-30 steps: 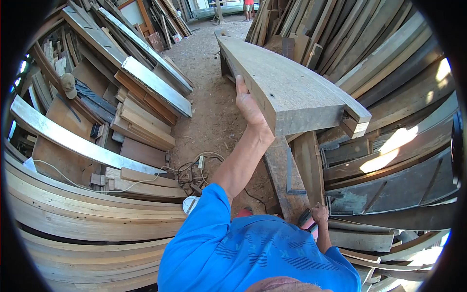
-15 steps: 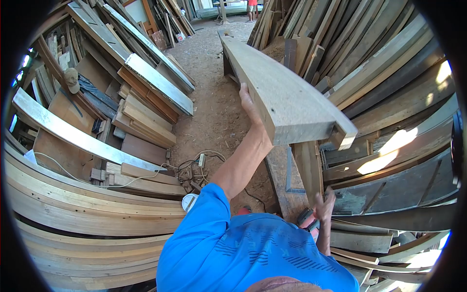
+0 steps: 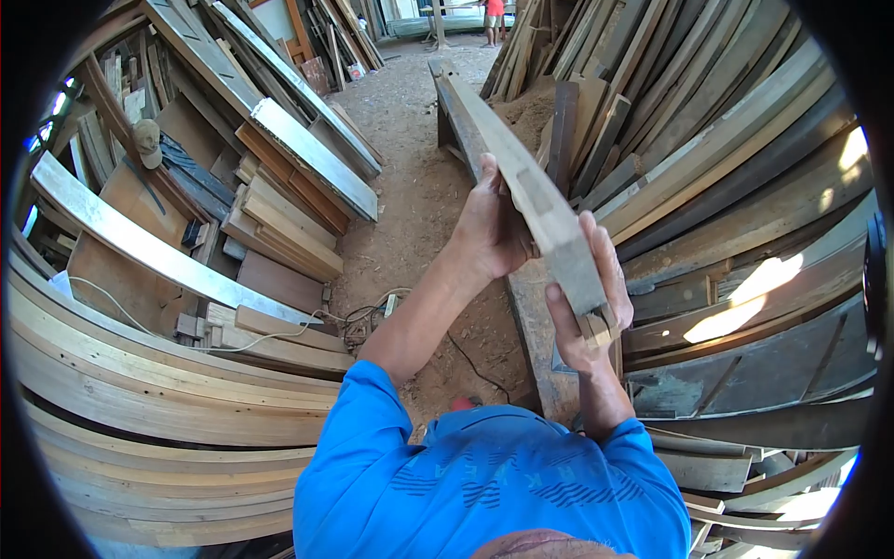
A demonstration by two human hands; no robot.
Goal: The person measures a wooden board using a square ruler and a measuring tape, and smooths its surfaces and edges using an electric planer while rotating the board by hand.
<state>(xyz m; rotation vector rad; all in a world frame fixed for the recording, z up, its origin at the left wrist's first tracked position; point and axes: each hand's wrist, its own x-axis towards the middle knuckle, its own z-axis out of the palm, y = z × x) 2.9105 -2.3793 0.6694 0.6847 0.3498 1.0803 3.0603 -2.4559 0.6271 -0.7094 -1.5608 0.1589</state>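
Observation:
A long wooden board (image 3: 533, 191) slants away from me above the workbench (image 3: 533, 321), its narrow edge facing up. A rectangular slot shows in that edge, and the near end has a stepped, tenon-like cut. My left hand (image 3: 492, 228) is closed on the board's left side near the middle, thumb at the upper edge. Around the near end my right hand (image 3: 596, 289) is closed, thumb on the left and fingers on the right. Part of a metal square (image 3: 560, 360) shows on the bench below; the board hides the far side of both grips.
Stacked planks (image 3: 177, 401) fill the left side, with a long white board (image 3: 158, 247) above them. Timber (image 3: 643, 102) leans along the right. A cable (image 3: 480, 373) and a power strip (image 3: 391, 304) lie on the floor. A person (image 3: 493, 19) stands far back.
The board has turned from its broad face onto its narrow edge. My right hand has risen from low beside the bench and taken hold of the near end. My left hand keeps its hold.

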